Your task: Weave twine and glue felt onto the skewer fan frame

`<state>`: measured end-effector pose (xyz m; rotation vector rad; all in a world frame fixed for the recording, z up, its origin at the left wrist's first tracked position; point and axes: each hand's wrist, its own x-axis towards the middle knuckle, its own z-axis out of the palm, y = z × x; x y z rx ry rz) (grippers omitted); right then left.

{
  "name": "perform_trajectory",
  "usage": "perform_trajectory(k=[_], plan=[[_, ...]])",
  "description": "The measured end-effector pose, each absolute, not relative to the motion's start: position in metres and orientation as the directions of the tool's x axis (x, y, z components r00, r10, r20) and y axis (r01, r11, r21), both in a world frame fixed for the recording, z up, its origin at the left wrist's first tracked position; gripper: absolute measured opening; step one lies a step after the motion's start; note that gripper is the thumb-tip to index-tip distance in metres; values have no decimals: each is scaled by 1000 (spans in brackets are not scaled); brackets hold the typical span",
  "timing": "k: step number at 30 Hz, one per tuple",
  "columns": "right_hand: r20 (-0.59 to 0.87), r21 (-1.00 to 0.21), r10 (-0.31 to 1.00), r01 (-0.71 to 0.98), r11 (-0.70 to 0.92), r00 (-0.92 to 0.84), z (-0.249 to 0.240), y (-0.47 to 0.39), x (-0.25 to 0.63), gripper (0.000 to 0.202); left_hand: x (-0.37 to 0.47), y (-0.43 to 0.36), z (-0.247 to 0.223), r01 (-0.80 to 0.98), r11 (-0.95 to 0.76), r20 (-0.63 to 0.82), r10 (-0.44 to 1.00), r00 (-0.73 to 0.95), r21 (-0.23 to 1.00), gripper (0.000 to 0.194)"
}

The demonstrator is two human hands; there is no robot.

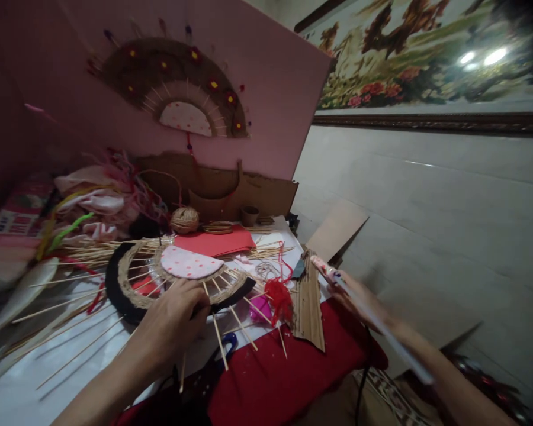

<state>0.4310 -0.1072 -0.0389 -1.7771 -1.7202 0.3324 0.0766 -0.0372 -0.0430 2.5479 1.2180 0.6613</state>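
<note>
A half-round craft fan [135, 299] of thin wooden sticks, with a black band, a twine band and a dotted white centre, lies over the table. My left hand [177, 313] is closed at its lower middle, gripping the fan; the fingertips are partly hidden. Out to the right, my right hand [344, 287] is wrapped round a pink-patterned glue gun [322, 267]. A long translucent glue stick [391, 340] juts from its back over my forearm. Beneath the gun's front lies a strip of corrugated cardboard [308, 307].
A finished-looking brown fan [169, 65] hangs on the pink board. Behind the work are a twine ball [185, 219], red paper [222, 239] and a small brown pot [249, 215]. Red yarn [279, 302], blue-handled scissors [229, 343] and red cloth [266, 384] lie nearer.
</note>
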Motion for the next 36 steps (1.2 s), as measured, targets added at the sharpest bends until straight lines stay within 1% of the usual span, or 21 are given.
perform_trajectory(k=[2,4,6,8,10,11,12,13,14,16,17,18,20,22,25,29,32,34,36], plan=[[181,-533,976,846,-8,123,-53,-109,438,26,77,-37,-42,674,-621,290,783,550,400,18],[119,-430,986,901,-55,117,-65,-111,439,26,77,-37,-42,670,-624,292,781,553,402,18],[75,-303,994,951,-57,83,-69,-112,436,28,77,-36,-43,663,-630,301,776,554,404,17],[38,-203,999,979,-22,31,-65,-112,432,28,76,-36,-43,657,-637,307,770,558,403,17],[49,-122,999,992,30,-24,-51,-111,424,28,76,-37,-43,659,-637,311,771,556,401,17],[102,-98,994,993,60,-50,-42,-110,416,29,76,-37,-43,659,-637,310,770,557,399,17],[186,-84,978,991,109,-92,-33,-108,406,29,76,-38,-43,657,-641,311,768,561,398,17],[275,-97,951,980,171,-139,-24,-105,393,28,76,-38,-42,654,-644,314,765,563,397,17],[331,-144,926,960,242,-183,-16,-102,377,26,76,-38,-43,651,-648,316,762,565,397,17],[393,-256,875,880,400,-283,-7,-94,341,21,75,-38,-43,639,-657,318,753,576,400,16],[409,-272,844,836,476,-348,-6,-90,323,19,75,-38,-44,633,-661,318,750,580,404,16],[410,-261,818,807,529,-404,-8,-85,307,17,74,-37,-45,627,-665,317,746,585,407,16],[397,-231,783,773,591,-479,-14,-76,280,14,74,-36,-46,615,-676,330,736,591,406,15],[377,-222,774,762,608,-508,-22,-67,264,15,74,-36,-47,612,-687,358,727,586,392,16],[326,-207,786,772,601,-525,-30,-57,253,24,75,-38,-45,614,-704,389,710,588,358,17],[261,-128,823,827,548,-504,-31,-52,246,29,78,-41,-39,635,-717,410,691,595,288,18],[268,-75,829,847,526,-491,-30,-51,243,26,79,-42,-37,646,-728,430,671,604,230,17],[286,-76,824,846,528,-489,-30,-51,243,22,79,-42,-38,623,-760,466,626,625,186,17],[301,-103,819,838,536,-488,-30,-50,245,19,79,-42,-39,595,-791,509,575,640,146,18]])
